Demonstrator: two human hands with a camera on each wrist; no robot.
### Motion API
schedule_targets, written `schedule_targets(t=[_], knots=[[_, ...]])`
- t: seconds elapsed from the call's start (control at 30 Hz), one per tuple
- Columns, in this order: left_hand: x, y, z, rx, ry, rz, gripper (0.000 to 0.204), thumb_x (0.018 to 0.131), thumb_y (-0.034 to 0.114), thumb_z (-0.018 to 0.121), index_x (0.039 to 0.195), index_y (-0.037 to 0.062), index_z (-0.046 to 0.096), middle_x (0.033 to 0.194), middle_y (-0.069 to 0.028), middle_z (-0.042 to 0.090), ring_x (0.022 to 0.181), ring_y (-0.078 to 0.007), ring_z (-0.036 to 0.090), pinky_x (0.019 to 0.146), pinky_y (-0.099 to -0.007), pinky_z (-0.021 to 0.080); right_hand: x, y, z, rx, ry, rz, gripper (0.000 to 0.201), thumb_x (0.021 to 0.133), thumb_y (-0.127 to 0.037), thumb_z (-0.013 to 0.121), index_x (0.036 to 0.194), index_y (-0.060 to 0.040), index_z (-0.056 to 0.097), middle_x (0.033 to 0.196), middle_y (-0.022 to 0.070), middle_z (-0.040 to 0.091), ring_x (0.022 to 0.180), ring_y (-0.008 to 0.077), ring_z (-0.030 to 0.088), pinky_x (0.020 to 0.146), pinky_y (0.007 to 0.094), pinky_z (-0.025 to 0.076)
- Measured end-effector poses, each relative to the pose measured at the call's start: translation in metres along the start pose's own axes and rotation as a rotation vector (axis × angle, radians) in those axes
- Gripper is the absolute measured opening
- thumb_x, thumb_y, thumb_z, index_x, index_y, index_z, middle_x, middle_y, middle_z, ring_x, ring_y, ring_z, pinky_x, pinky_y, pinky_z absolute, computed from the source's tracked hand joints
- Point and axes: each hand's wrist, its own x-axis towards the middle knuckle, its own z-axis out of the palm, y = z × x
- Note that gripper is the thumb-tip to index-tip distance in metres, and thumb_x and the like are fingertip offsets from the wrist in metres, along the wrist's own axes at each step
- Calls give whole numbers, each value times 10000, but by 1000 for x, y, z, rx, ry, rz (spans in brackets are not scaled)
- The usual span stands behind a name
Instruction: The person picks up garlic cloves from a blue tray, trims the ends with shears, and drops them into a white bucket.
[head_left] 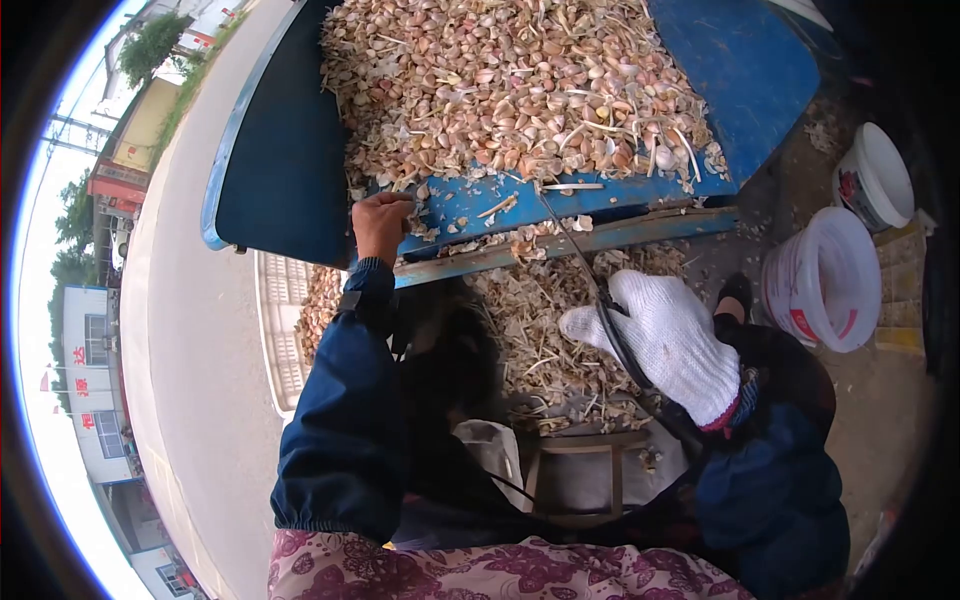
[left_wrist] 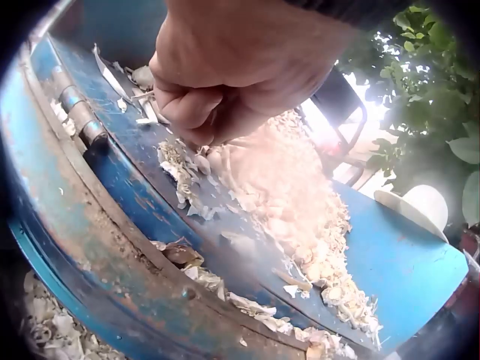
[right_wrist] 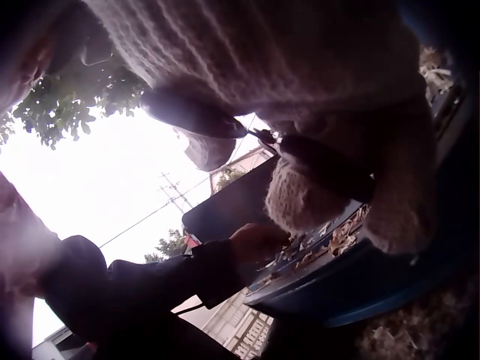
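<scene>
Tool, long axis aslant, tip toward the garlic heap.

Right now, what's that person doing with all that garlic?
Someone is working at a blue tray heaped with garlic cloves. The left hand is by the tray's near edge, fingers curled; I can't tell if it holds anything. The gloved right hand grips a dark-handled tool. Papery scraps lie below.

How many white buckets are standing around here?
2: one white bucket nearer the gloved right hand, the other white bucket just beyond it, both right of the blue tray. Others may be hidden.
</scene>
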Motion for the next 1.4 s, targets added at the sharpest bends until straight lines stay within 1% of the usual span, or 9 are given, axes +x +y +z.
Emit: schedule_targets(t=[0.17, 0.47, 0.57, 0.77, 1.0, 1.07, 1.2, 1.27, 1.4], knots=[[27, -12, 19, 408, 74, 258, 260, 713, 204, 722, 871, -2, 721, 699, -208, 658, 663, -290, 671, 657, -369, 504, -1, 0, -5, 19, -16, 20, 617, 783, -571, 692, 652, 12, 541, 577, 233, 520, 567, 385, 575, 545, 436, 427], [33, -25, 44, 733, 184, 557, 174, 667, 145, 678, 691, -27, 664, 728, -270, 642, 726, -415, 645, 694, -453, 514, -2, 1, -9, 0, 0, 8, 592, 780, -537, 714, 664, 19, 547, 583, 237, 528, 562, 377, 578, 540, 426, 432], [24, -14, 38, 640, 147, 428, 185, 652, 144, 669, 728, -24, 680, 701, -253, 645, 669, -391, 649, 651, -419, 520, 0, 0, -7, 16, -4, 2, 586, 784, -531, 713, 673, 22, 553, 585, 234, 530, 560, 372, 576, 540, 423, 431], [3, 3, 7, 106, 26, 43, 111, 651, 63, 706, 729, -15, 686, 591, -20, 606, 508, -80, 528, 479, -249, 435, 4, 17, 6, 33, 28, -83, 558, 801, -511, 704, 705, 24, 577, 582, 209, 540, 546, 314, 576, 535, 410, 420], [-50, -29, -115, 584, 402, 214, 98, 636, 79, 678, 706, 27, 723, 599, -88, 661, 566, -267, 644, 585, -366, 519, 3, 2, -11, 91, -7, -13, 581, 800, -552, 694, 717, 17, 612, 634, 231, 592, 628, 365, 635, 557, 424, 458], [-36, -98, -177, 820, 401, -53, 224, 673, 171, 710, 856, 43, 728, 841, -154, 705, 781, -356, 676, 716, -420, 539, 4, 4, -10, 62, 21, -25, 556, 806, -531, 698, 736, 16, 625, 646, 232, 600, 644, 359, 642, 569, 422, 462], [-44, -81, -167, 1141, 368, -422, 546, 707, 377, 753, 1161, 109, 611, 1330, -172, 507, 1200, -333, 524, 929, -427, 483, 6, -3, -14, -12, -67, 68, 537, 809, -523, 697, 783, 11, 645, 695, 217, 635, 667, 343, 650, 604, 414, 471], [-29, -75, -152, 1009, -99, -324, 387, 780, 320, 698, 1025, 21, 689, 1129, -206, 646, 1065, -317, 622, 890, -368, 494, 6, -5, -14, -50, -56, 50, 515, 815, -503, 699, 812, 10, 653, 728, 208, 653, 696, 338, 663, 615, 410, 480], [-27, -26, -65, 614, 184, 320, 489, 779, 395, 710, 1056, -5, 666, 1092, -215, 647, 1036, -340, 620, 896, -401, 480, 7, -7, -11, -6, -67, 28, 476, 826, -470, 701, 843, 3, 648, 749, 206, 660, 730, 342, 672, 630, 411, 492]])
